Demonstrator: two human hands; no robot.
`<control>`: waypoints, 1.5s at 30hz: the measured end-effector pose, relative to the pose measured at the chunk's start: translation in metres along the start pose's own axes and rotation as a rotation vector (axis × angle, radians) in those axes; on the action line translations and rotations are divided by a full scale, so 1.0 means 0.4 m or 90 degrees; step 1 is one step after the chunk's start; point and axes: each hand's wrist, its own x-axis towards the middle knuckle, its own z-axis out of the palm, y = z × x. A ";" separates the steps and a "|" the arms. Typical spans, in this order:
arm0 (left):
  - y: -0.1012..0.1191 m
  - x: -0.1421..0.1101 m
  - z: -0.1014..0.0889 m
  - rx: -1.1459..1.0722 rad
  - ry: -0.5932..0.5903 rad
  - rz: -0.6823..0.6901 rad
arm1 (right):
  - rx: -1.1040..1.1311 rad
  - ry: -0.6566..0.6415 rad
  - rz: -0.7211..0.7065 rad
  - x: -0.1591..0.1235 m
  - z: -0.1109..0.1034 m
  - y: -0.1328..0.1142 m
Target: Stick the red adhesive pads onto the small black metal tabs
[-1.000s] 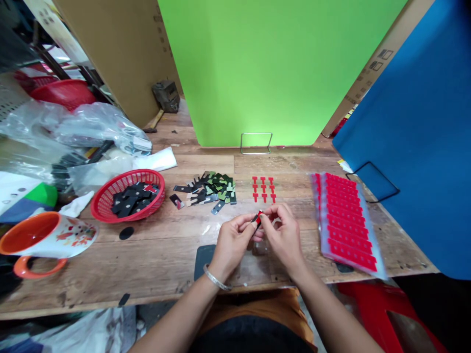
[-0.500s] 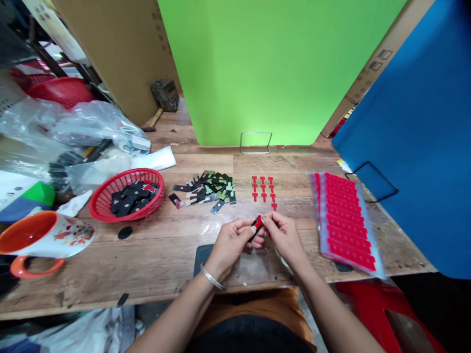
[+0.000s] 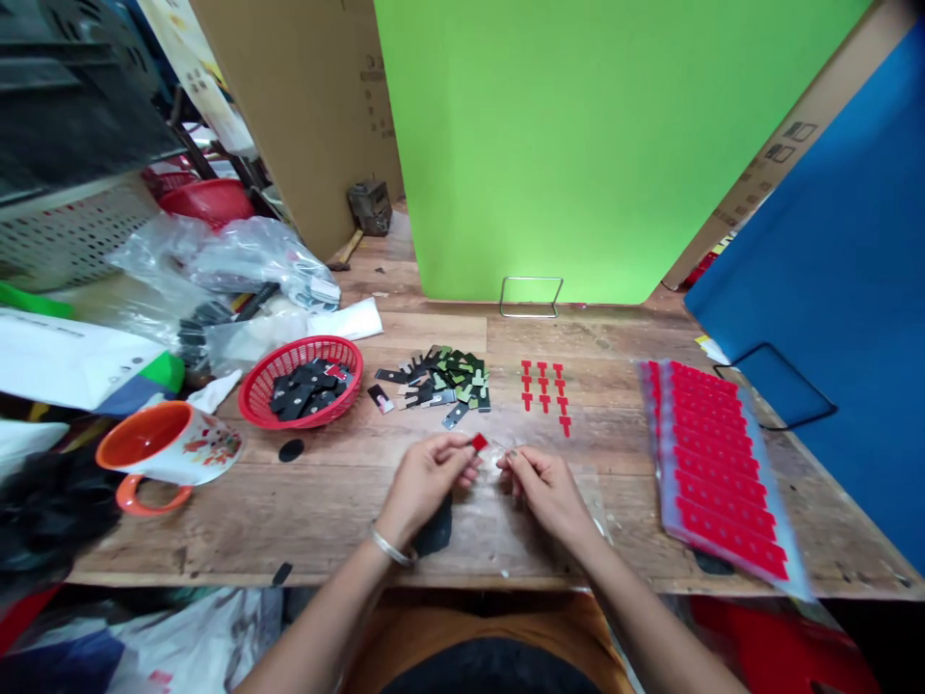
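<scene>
My left hand is closed, thumb and fingers pinching a small flat piece whose red end sticks out; the rest of it is hidden by the fingers. To its right, slightly apart, my right hand is also closed in a pinch. Something thin and shiny seems to be at its fingertips, too small to make out. Beyond the hands lies a pile of flat dark metal pieces with notched ends, some reflecting green. Several red T-shaped pieces lie in short columns to the right of the pile.
At left, a red basket holds black flat pieces, beside an orange-and-white mug. Plastic sheets with rows of red pieces lie at right. A green board and a blue board stand behind. Plastic bags crowd the left.
My hands were together on the black-and-red piece and have moved apart; the left keeps it while the right has come off it. The view has shifted left.
</scene>
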 end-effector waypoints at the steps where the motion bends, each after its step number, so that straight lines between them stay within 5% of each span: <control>1: 0.019 0.009 -0.048 0.055 0.081 0.051 | -0.007 -0.002 -0.001 0.000 0.002 0.002; 5: 0.111 0.032 -0.259 0.434 0.446 0.230 | -0.044 0.001 -0.035 -0.002 -0.005 0.012; 7: 0.140 0.035 -0.331 0.613 0.521 0.246 | -0.060 0.001 -0.049 -0.003 -0.006 0.016; 9: 0.145 0.036 -0.354 0.731 0.542 0.280 | -0.067 -0.004 -0.051 -0.004 -0.002 0.017; 12: 0.112 0.046 -0.308 0.786 0.449 0.321 | -0.072 -0.014 -0.055 -0.006 0.012 0.013; 16: 0.047 0.089 -0.214 0.818 0.268 0.266 | -0.088 -0.018 -0.066 -0.010 0.016 0.005; 23: 0.005 0.172 -0.204 0.866 0.300 0.163 | -0.112 0.001 -0.054 -0.019 -0.006 0.016; 29: 0.001 0.156 -0.215 0.813 0.307 0.194 | -0.098 -0.010 -0.072 -0.020 0.002 0.023; 32: 0.005 0.121 -0.186 0.700 0.255 0.190 | -0.039 0.008 -0.056 -0.013 0.010 0.022; 36: 0.014 0.062 -0.109 0.484 0.046 0.184 | 0.071 0.049 -0.033 0.004 0.012 0.022; 39: 0.019 0.027 -0.049 0.349 -0.072 0.167 | 0.109 -0.004 -0.011 0.014 0.005 0.022; 45: -0.024 0.000 0.048 -0.081 0.066 0.056 | 0.370 0.066 0.134 0.012 0.020 0.025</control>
